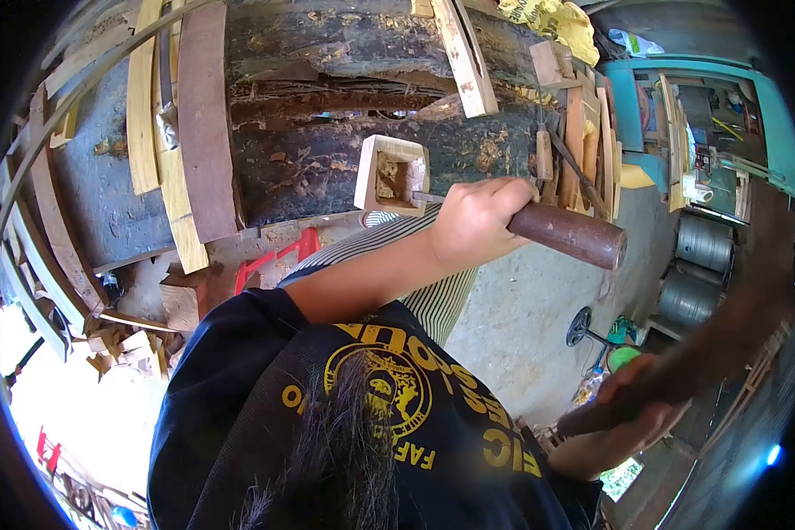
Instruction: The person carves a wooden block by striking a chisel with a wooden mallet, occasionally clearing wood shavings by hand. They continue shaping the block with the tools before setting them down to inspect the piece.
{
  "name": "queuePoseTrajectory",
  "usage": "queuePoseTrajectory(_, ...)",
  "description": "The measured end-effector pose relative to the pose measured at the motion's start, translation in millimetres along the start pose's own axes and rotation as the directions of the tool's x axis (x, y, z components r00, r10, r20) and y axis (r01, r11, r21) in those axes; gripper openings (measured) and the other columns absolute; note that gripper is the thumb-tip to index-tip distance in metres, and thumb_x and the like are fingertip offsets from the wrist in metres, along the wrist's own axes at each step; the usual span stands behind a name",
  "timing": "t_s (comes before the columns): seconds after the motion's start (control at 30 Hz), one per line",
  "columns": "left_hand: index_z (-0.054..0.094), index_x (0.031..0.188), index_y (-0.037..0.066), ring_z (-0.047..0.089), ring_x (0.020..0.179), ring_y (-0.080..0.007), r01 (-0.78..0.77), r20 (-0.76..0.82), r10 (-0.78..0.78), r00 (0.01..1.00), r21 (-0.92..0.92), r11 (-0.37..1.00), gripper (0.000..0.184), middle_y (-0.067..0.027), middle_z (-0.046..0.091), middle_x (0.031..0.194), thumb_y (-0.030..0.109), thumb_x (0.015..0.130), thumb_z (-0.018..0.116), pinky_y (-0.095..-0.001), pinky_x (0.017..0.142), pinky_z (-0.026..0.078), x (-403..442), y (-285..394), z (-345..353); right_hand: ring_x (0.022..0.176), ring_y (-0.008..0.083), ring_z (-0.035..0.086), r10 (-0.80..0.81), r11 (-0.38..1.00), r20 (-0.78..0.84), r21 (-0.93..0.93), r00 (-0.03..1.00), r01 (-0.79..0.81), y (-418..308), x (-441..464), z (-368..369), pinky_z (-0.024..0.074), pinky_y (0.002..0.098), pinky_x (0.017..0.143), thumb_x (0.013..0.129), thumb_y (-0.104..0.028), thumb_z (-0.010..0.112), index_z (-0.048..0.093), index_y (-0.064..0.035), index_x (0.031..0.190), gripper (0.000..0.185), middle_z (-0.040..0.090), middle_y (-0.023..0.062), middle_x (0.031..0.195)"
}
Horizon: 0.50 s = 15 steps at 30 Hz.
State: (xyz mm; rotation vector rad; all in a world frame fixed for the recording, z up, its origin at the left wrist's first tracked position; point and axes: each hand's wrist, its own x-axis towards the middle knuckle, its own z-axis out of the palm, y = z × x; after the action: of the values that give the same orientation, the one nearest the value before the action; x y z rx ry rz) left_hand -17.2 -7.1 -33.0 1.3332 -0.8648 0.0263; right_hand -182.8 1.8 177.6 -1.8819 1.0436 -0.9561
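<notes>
A square wooden block [369, 177] with a rough hollow in its face rests at the front edge of the dark, worn workbench [283, 177]. My left hand [481, 221] is closed around a chisel with a thick brown wooden handle [574, 235]. The chisel's metal blade [430, 197] points left and its end is at the rim of the hollow. At the lower right, my right hand [636, 411] grips a long dark wooden mallet [689, 367], raised away from the block and blurred. Its far end reaches toward the right edge of the view.
Long boards [205, 124] lie across the bench's left part. A wooden strip [465, 62] sits behind the block. Tools and wood pieces [583, 132] are at the bench's right end. A red stool [278, 256] is below, and metal cylinders [705, 243] stand at the right.
</notes>
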Motion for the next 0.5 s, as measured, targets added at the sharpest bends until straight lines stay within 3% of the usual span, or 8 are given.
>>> queuePoseTrajectory(0.03,0.054,0.083,0.005,0.063,0.063,-0.0293,0.002,0.002,-0.002,1.000,-0.003,1.000,0.030,-0.0106,0.062,0.072,0.019,0.066,0.075,-0.0367,0.055,0.052,0.0,0.6,0.8,0.055,0.0169,0.054,0.002,1.000,-0.002,-0.003,1.000,-0.002,13.2,5.1,-10.2,0.0446,0.0269,0.049,0.080,-0.041,0.064,0.045,0.0040,0.115,0.060,0.055,0.0111,0.074)
queuePoseTrajectory(0.1,0.055,0.083,0.006,0.063,0.063,-0.0294,0.003,0.012,-0.003,1.000,-0.007,1.000,0.030,-0.0104,0.062,0.072,0.019,0.066,0.075,-0.0367,0.055,0.052,0.8,1.5,0.9,0.049,0.0156,0.052,-0.092,0.993,0.378,0.099,0.921,0.058,45.6,20.3,-29.4,0.0443,0.0264,0.042,0.088,-0.045,0.058,0.038,0.0051,0.124,0.065,0.054,0.0108,0.069)
queuePoseTrajectory(0.13,0.055,0.083,0.006,0.063,0.063,-0.0294,0.000,0.013,0.000,1.000,-0.006,1.000,0.030,-0.0104,0.062,0.072,0.019,0.066,0.075,-0.0367,0.055,0.052,0.6,1.9,0.6,0.049,0.0156,0.052,-0.093,0.993,0.375,0.101,0.922,0.059,46.1,18.2,-31.9,0.0443,0.0264,0.042,0.088,-0.045,0.058,0.038,0.0051,0.124,0.065,0.054,0.0108,0.069)
queuePoseTrajectory(0.23,0.055,0.083,0.008,0.063,0.066,-0.0290,0.051,0.058,-0.052,0.997,0.023,0.998,0.029,-0.0093,0.061,0.072,0.011,0.064,0.076,-0.0365,0.057,0.051,-0.6,1.0,-1.2,0.056,0.0141,0.050,0.159,0.978,0.384,-0.189,0.909,-0.091,30.6,9.0,-22.2,0.0416,0.0280,0.049,0.088,-0.017,0.058,0.025,0.0022,0.141,0.066,0.055,0.0116,0.083)
queuePoseTrajectory(0.33,0.056,0.084,0.008,0.063,0.067,-0.0290,0.057,0.071,-0.056,0.996,-0.018,0.998,0.030,-0.0096,0.061,0.073,0.010,0.062,0.075,-0.0362,0.057,0.051,-2.6,-0.4,-1.3,0.059,0.0136,0.053,0.069,0.992,0.255,-0.116,0.964,-0.040,21.1,8.3,-25.1,0.0427,0.0266,0.050,0.086,-0.028,0.063,0.036,0.0028,0.134,0.063,0.057,0.0110,0.085)
queuePoseTrajectory(0.43,0.056,0.084,0.008,0.064,0.068,-0.0287,0.064,0.039,-0.064,0.997,0.005,0.998,0.031,-0.0095,0.062,0.073,0.009,0.060,0.075,-0.0364,0.058,0.051,-3.5,-0.2,-0.3,0.061,0.0131,0.056,-0.040,0.939,0.349,0.333,0.936,-0.085,29.9,21.6,-30.3,0.0462,0.0251,0.054,0.082,-0.047,0.060,0.053,0.0025,0.111,0.058,0.059,0.0109,0.084)
queuePoseTrajectory(0.5,0.056,0.084,0.007,0.064,0.068,-0.0287,0.060,0.077,-0.060,0.995,0.014,0.998,0.032,-0.0096,0.062,0.074,0.008,0.059,0.076,-0.0359,0.058,0.051,-2.1,-0.5,-1.4,0.062,0.0152,0.057,0.186,0.983,0.414,-0.080,0.891,-0.168,47.5,10.1,-26.3,0.0464,0.0241,0.055,0.087,-0.028,0.058,0.039,0.0054,0.127,0.055,0.058,0.0117,0.086)
